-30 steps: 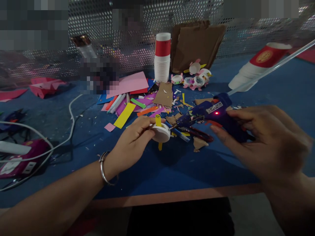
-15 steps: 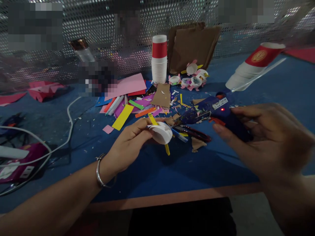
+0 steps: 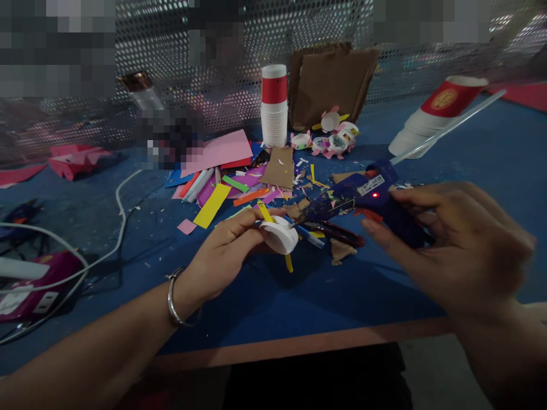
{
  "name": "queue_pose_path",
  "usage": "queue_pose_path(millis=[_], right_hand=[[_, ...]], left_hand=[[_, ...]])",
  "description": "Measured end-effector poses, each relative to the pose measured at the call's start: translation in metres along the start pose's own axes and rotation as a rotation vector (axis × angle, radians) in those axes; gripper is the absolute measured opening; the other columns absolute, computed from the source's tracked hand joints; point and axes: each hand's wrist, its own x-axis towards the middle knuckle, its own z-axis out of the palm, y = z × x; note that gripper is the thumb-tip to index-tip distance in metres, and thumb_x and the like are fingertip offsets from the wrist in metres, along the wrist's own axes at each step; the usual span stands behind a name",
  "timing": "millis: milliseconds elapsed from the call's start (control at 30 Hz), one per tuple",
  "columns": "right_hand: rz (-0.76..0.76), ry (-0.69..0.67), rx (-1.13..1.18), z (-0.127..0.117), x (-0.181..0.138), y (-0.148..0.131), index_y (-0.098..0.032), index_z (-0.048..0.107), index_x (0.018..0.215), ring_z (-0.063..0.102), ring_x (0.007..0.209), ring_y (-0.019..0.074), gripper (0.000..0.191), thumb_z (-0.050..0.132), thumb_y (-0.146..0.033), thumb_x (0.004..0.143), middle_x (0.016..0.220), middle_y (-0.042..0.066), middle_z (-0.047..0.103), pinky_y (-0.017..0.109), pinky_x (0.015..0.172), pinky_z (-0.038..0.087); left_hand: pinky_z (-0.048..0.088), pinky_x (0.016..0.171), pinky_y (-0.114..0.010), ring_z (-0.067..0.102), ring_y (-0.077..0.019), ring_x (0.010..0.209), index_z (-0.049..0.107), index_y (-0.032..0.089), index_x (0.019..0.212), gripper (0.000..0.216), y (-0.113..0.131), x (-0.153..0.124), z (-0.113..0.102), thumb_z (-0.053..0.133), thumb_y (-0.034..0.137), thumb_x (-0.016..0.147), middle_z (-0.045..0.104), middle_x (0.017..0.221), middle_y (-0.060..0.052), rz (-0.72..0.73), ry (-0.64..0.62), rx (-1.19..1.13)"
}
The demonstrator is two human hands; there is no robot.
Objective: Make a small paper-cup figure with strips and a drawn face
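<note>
Between the thumb and fingers of my left hand (image 3: 233, 242) is a small white paper cup bottom (image 3: 280, 238), held tilted above the table. A yellow paper strip (image 3: 289, 262) sticks out from it above and below. My right hand (image 3: 453, 239) is wrapped around a blue glue gun (image 3: 376, 188) with a red light lit on its side. Its nozzle points left and meets the rim of the cup bottom, or nearly so. A long clear glue stick (image 3: 461, 122) juts from the back of the gun.
A cup stack (image 3: 274, 108) stands before brown cardboard (image 3: 331, 85); another cup stack (image 3: 438, 114) leans at right. Finished-looking small paper cup figures (image 3: 335, 143) sit near the cardboard. Coloured paper (image 3: 217, 151), scraps and a dark red cutter (image 3: 342, 232) lie mid-table. A white cable (image 3: 122, 210) runs left.
The glue gun has moved slightly left and down, its nozzle closer against the cup bottom. My left hand still holds the cup bottom, which has tilted a little.
</note>
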Motion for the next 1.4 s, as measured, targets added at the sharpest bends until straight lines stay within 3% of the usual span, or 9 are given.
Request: queue_pose_path(millis=[233,400,767,1000,1400], right_hand=[[0.024,0.008,-0.010,-0.0003,-0.0005,-0.0007,-0.020,0.068,0.097,0.074,0.072,0.0195,0.027,0.087,-0.037,0.089,0.087,0.005,0.079,0.029,0.059,0.058],[0.033,0.026,0.003,-0.0012,-0.0002,-0.0006,-0.022,0.067,0.098,0.071,0.069,0.0185,0.026,0.085,-0.040,0.090,0.086,0.004,0.078,0.030,0.058,0.057],[0.024,0.019,0.000,-0.0009,-0.0008,-0.0008,-0.022,0.067,0.097,0.074,0.074,0.0202,0.026,0.085,-0.040,0.091,0.087,0.004,0.078,0.030,0.059,0.058],[0.006,0.016,0.007,-0.0010,0.0000,-0.0011,-0.020,0.067,0.099,0.073,0.072,0.0189,0.026,0.086,-0.035,0.090,0.085,0.005,0.078,0.029,0.060,0.058],[0.006,-0.019,0.002,-0.0029,-0.0012,-0.0012,-0.017,0.068,0.095,0.070,0.071,0.0168,0.025,0.085,-0.035,0.093,0.086,0.008,0.077,0.028,0.062,0.056]], left_hand=[[0.060,0.087,-0.032,0.069,-0.0170,0.087,0.086,0.022,0.107,0.020,0.0018,-0.0006,0.0013,0.072,0.019,0.093,0.078,0.098,-0.004,-0.006,0.017,-0.056],[0.062,0.077,-0.031,0.069,-0.0186,0.085,0.084,0.017,0.097,0.017,0.0042,0.0030,0.0022,0.073,0.014,0.085,0.078,0.094,-0.006,-0.086,0.053,-0.179],[0.062,0.090,-0.035,0.072,-0.0224,0.097,0.082,0.015,0.091,0.010,0.0005,0.0044,-0.0013,0.073,0.016,0.087,0.078,0.095,-0.008,-0.110,0.038,-0.188],[0.060,0.083,-0.029,0.067,-0.0167,0.085,0.083,0.017,0.090,0.010,0.0030,0.0045,0.0018,0.075,0.014,0.085,0.076,0.091,-0.005,-0.095,0.032,-0.182],[0.062,0.085,-0.026,0.068,-0.0161,0.090,0.085,0.019,0.092,0.010,-0.0001,0.0056,-0.0002,0.078,0.017,0.084,0.076,0.097,-0.004,-0.086,0.024,-0.169]])
